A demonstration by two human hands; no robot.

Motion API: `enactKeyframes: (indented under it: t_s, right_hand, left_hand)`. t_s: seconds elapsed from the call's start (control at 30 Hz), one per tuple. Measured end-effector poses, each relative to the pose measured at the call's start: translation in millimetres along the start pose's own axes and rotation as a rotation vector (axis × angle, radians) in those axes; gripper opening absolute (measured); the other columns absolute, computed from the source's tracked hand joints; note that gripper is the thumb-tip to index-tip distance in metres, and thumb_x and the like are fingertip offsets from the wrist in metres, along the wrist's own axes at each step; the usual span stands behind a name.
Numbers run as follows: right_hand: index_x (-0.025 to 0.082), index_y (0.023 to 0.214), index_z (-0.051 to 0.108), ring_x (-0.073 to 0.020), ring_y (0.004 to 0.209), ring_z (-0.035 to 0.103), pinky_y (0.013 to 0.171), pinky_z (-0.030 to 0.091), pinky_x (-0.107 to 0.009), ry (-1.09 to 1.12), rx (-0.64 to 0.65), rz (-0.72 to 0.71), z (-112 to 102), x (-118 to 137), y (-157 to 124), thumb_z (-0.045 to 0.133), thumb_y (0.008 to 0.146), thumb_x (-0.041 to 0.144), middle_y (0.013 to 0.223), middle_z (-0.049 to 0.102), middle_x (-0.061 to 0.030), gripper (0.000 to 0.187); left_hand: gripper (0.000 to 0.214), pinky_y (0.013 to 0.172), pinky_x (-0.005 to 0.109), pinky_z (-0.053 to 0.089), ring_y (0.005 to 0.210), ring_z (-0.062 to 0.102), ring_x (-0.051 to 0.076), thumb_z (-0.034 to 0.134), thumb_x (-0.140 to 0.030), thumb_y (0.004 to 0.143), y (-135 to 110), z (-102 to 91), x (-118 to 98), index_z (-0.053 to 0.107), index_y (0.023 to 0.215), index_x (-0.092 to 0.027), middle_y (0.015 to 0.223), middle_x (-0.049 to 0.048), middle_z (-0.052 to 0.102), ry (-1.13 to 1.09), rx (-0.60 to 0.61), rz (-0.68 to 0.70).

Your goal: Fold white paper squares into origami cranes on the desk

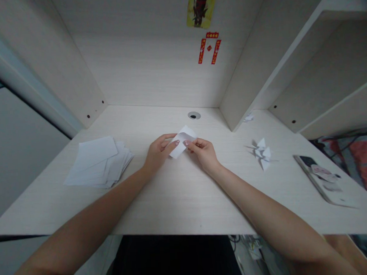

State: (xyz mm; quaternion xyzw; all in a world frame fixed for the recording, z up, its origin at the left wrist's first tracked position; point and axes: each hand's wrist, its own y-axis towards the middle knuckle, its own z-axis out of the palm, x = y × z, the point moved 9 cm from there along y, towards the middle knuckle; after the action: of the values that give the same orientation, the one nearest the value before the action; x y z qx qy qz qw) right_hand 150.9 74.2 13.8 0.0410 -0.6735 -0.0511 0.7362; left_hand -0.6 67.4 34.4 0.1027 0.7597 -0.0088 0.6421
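A small white sheet of paper (182, 136), partly folded, is held between both hands above the middle of the desk. My left hand (160, 152) pinches its left side, thumb on top and fingers behind. On the right side, my right hand (204, 151) grips the paper with the thumb pressed on its face and the fingers curled under. The two thumbs are close together near the paper's lower middle. Over to the right lie several folded white paper cranes (262, 154) in a cluster. A loose stack of white paper sheets (98, 162) rests left of my left hand.
A phone (323, 181) in a pale case lies at the desk's right. Behind the hands, a round cable hole (194, 115) is set in the desk (174, 203). An upright divider panel (244, 77) stands at right, with a scrap of white paper (248, 117) beside its base.
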Motion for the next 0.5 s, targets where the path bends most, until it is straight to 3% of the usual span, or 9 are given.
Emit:
enactKeyframes:
  t_s: [0.23,0.5]
  right_hand:
    - [0.018,0.052,0.057,-0.0097,0.052,0.040,0.052,0.030,-0.024,0.069,0.003,0.006,-0.3,-4.0,2.1,0.074,0.061,0.045,0.051,0.049,0.0037,0.033]
    - [0.018,0.055,0.062,-0.0092,0.052,0.040,0.053,0.031,-0.025,0.212,-0.070,0.080,-6.1,-8.9,3.5,0.078,0.055,0.042,0.054,0.051,0.0038,0.029]
  left_hand:
    - [0.042,0.049,0.020,0.032,0.056,0.050,0.011,0.057,-0.054,0.074,1.7,0.3,7.8,0.067,0.074,-0.013,0.061,-0.0010,0.060,0.238,-0.003,0.004]
    - [0.042,0.054,0.022,0.039,0.062,0.059,0.016,0.054,-0.052,0.077,1.8,4.2,4.7,0.072,0.076,-0.015,0.070,0.0044,0.070,0.353,0.062,0.019]
